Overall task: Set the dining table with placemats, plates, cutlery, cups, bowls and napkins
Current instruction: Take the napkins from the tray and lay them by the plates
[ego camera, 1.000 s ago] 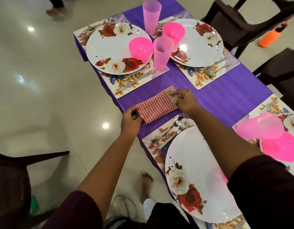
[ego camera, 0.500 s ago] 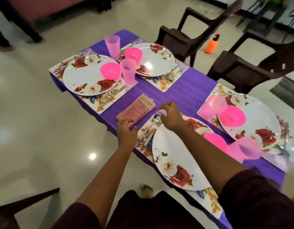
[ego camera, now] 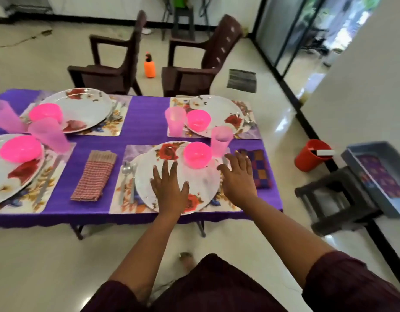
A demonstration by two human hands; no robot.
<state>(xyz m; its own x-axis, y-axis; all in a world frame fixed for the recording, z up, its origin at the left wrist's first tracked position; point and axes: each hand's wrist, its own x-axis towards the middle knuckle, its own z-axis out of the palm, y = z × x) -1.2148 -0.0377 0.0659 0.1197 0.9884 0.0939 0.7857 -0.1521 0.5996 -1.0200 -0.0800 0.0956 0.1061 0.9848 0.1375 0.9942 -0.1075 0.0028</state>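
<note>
Red checked napkin [ego camera: 94,175] lay folded on worktop [ego camera: 145,131], left of near floral plate [ego camera: 172,199]; dark checked napkin [ego camera: 258,168] at its right. Left hand [ego camera: 169,188] flat over plate, right hand [ego camera: 238,176] spread, both grasping nothing. Four settings looked laid; far-side napkins unseen.

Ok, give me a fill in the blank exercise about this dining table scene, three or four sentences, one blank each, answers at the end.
1. The left hand lies flat, fingers spread, on the floral ____.
2. The red checked napkin lies on the ____ tablecloth.
3. The bowl on the nearest plate is ____ in colour.
4. Beyond the right hand lies a folded purple and orange ____.

Missing words: plate; purple; pink; napkin
</note>
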